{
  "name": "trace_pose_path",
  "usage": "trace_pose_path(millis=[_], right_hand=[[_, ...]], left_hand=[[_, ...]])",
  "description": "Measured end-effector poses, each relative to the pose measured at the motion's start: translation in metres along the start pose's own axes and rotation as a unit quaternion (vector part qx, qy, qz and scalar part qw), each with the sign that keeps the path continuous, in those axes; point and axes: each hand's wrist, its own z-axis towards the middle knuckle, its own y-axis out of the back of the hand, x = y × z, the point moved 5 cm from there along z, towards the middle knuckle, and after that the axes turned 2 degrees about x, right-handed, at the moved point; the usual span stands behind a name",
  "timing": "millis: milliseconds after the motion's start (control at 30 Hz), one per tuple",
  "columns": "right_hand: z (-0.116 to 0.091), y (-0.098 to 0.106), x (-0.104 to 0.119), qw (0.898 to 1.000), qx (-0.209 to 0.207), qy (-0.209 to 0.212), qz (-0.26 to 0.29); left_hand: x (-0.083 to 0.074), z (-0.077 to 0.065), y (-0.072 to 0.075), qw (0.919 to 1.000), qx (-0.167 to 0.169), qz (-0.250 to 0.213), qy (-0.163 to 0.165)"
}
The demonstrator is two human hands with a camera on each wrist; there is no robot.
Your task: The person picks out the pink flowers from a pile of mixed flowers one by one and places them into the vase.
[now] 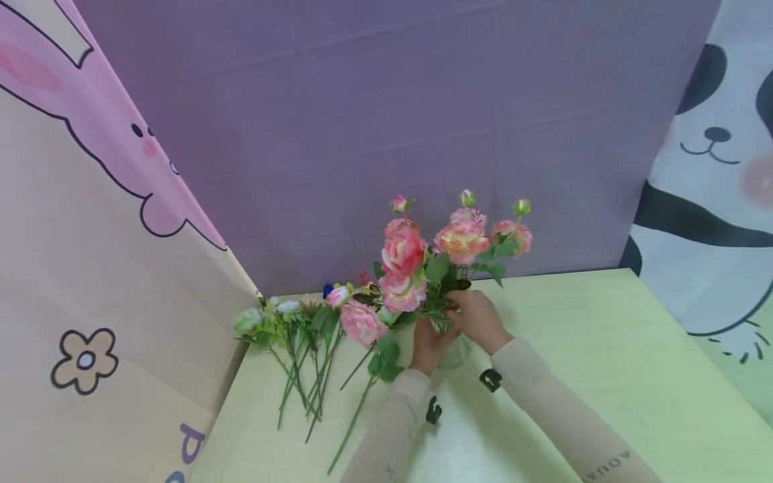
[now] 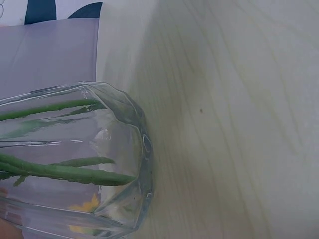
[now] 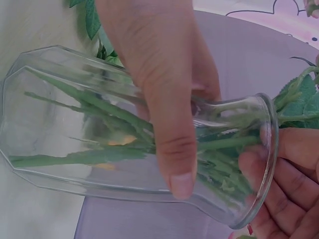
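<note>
A clear glass vase (image 3: 55, 124) with faceted sides holds several green stems, seen through its wall. My left hand (image 1: 430, 345) grips the vase around its neck, thumb across the near side in the right wrist view. At the vase's mouth, my right hand (image 3: 294, 184) has curled fingers and pinches a green flower stem (image 3: 227, 144) by the rim. Pink artificial peonies (image 1: 401, 251) and a pink-yellow peony (image 1: 461, 240) with buds stand above the vase. The left wrist view shows the stem ends (image 2: 99, 174) near the vase's thick base.
Several loose artificial flowers (image 1: 302, 349) lie at the left of the pale table (image 1: 604, 376), their stems pointing forward. A pink peony (image 1: 362, 322) rests beside the left hand. A purple cloth wall (image 1: 362, 134) stands behind, with printed panels at both sides.
</note>
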Motion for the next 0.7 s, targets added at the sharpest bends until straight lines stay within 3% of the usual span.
trace_pose_path(millis=[500, 600, 700], right_hand=[[-0.001, 0.004, 0.005, 0.999, 0.017, 0.029, 0.008], [-0.007, 0.011, 0.006, 0.999, 0.001, 0.046, 0.014], [-0.014, 0.023, 0.007, 0.996, -0.05, 0.075, 0.015]], left_hand=[[-0.006, 0.0, 0.006, 0.9999, 0.004, 0.009, 0.01], [-0.005, -0.001, 0.008, 0.9993, 0.026, 0.003, 0.028], [-0.003, -0.004, 0.011, 0.9965, 0.06, 0.003, 0.058]])
